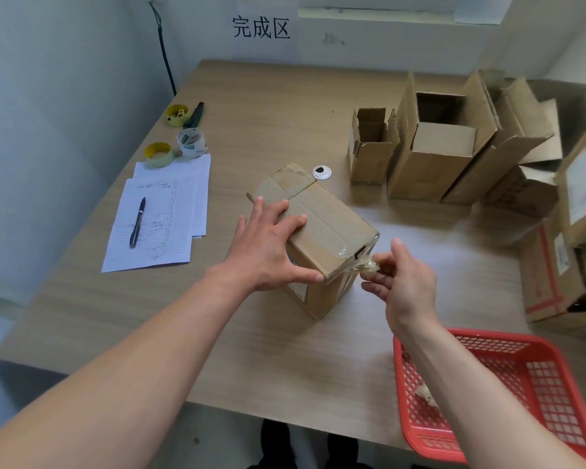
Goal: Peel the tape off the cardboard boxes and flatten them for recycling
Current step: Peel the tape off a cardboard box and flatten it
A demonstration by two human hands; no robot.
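Note:
A closed cardboard box (pixel 329 225) lies in the middle of the wooden table (pixel 285 350). My left hand (pixel 268 245) presses flat on its top, fingers spread and the thumb along the near edge. At the box's near right corner my right hand (pixel 403 282) pinches a crumpled strip of clear tape (pixel 366 264) that is still stuck to that corner. More tape runs along the box's top seam.
A red plastic basket (pixel 528 353) with a tape scrap stands at the front right. Opened boxes (pixel 433 154) stand at the back right, more boxes (pixel 552 265) at the right edge. Papers with a pen (pixel 137 221) and tape rolls (pixel 190 142) lie at the left.

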